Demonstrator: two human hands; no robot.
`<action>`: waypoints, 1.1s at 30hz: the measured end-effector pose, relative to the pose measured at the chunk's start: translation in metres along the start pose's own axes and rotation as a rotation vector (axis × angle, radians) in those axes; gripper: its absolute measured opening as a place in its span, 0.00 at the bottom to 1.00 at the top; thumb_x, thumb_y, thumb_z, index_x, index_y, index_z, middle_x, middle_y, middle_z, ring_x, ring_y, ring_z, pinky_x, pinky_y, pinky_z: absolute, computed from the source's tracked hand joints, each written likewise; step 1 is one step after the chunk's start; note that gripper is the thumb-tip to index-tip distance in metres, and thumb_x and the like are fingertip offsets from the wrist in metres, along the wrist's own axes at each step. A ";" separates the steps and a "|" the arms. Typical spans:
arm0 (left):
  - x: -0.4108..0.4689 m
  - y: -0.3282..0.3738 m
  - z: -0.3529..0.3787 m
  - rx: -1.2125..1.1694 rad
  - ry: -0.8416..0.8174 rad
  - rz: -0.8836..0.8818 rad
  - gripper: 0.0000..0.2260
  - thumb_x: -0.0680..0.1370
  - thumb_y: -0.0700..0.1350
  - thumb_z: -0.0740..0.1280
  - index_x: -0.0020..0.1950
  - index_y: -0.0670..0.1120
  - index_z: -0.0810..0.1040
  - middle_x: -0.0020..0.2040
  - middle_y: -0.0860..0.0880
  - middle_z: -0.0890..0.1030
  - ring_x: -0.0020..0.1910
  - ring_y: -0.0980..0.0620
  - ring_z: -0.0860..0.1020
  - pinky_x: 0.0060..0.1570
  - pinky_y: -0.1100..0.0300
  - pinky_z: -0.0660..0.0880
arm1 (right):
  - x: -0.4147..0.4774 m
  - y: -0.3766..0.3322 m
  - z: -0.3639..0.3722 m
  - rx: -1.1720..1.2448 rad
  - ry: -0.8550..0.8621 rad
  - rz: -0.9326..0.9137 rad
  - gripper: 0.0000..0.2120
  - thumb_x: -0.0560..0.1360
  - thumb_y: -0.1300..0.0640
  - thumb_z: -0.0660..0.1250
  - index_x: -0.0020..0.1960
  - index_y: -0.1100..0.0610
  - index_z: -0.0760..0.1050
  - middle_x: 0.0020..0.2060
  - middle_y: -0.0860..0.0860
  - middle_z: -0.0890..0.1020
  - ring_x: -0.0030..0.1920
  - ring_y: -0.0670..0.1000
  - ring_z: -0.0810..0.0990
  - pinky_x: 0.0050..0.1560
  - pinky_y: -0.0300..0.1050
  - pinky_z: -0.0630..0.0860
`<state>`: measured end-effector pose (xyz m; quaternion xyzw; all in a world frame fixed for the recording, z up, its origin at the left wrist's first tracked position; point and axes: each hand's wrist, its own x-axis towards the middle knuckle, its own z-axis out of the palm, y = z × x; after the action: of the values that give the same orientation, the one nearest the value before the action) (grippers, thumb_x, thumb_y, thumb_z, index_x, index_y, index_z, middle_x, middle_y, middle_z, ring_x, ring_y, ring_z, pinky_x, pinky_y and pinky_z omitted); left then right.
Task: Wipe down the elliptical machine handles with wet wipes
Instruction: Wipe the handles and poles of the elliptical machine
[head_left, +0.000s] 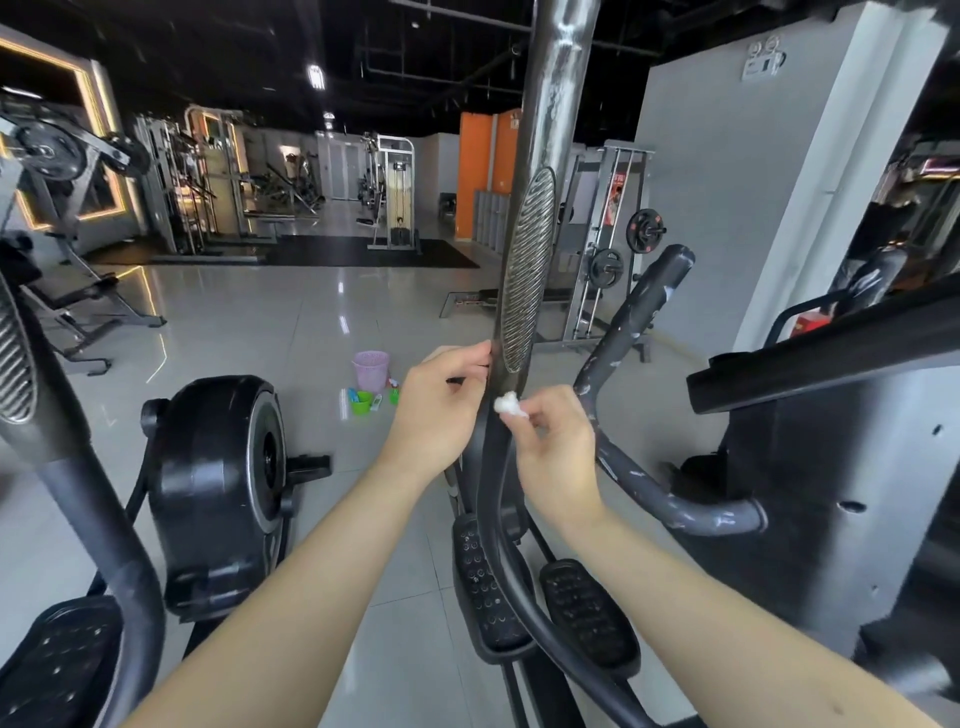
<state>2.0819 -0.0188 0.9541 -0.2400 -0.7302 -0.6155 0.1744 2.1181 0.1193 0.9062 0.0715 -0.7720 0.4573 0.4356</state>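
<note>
A: White wad, the wet wipe (508, 404). Where is it, and why balled?
B: Pinched by the right hand (558, 447), pressed on the handle (540, 130) just under its ribbed pad (525, 270). Balled for firmer scrubbing, likely.
A: Left hand (441, 410)?
B: Fingers curled round the handle's left edge, probably steadying it.

Commercial gym, open hall. Grey steel cable-stack machine (396, 197) on black rubber mat (363, 252); round black weight plates (645, 228) on silver rack (597, 312); black elliptical trainers (218, 483) with studded pedals (587, 613); glossy grey tiled floor (260, 322).
</note>
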 end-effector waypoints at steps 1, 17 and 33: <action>0.001 -0.001 0.000 -0.005 0.001 -0.008 0.19 0.80 0.31 0.62 0.64 0.47 0.84 0.58 0.50 0.83 0.52 0.62 0.82 0.55 0.73 0.74 | 0.003 -0.004 0.000 -0.003 0.001 0.010 0.13 0.79 0.60 0.74 0.39 0.62 0.75 0.39 0.54 0.75 0.41 0.48 0.75 0.45 0.34 0.69; 0.001 -0.007 -0.004 -0.060 -0.034 -0.057 0.20 0.79 0.30 0.60 0.61 0.48 0.84 0.58 0.52 0.84 0.54 0.63 0.81 0.57 0.70 0.74 | 0.015 -0.021 -0.004 0.067 0.009 0.124 0.13 0.76 0.59 0.77 0.35 0.55 0.78 0.39 0.52 0.79 0.42 0.50 0.80 0.47 0.39 0.75; -0.011 0.000 -0.006 -0.128 -0.017 -0.058 0.10 0.82 0.43 0.68 0.62 0.51 0.83 0.57 0.55 0.83 0.54 0.63 0.81 0.52 0.73 0.73 | 0.018 -0.043 -0.010 0.125 0.035 0.341 0.07 0.76 0.63 0.74 0.44 0.53 0.81 0.41 0.53 0.86 0.40 0.44 0.84 0.46 0.36 0.77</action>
<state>2.0907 -0.0265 0.9495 -0.2347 -0.6974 -0.6637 0.1344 2.1346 0.1078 0.9491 -0.0416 -0.7354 0.5727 0.3599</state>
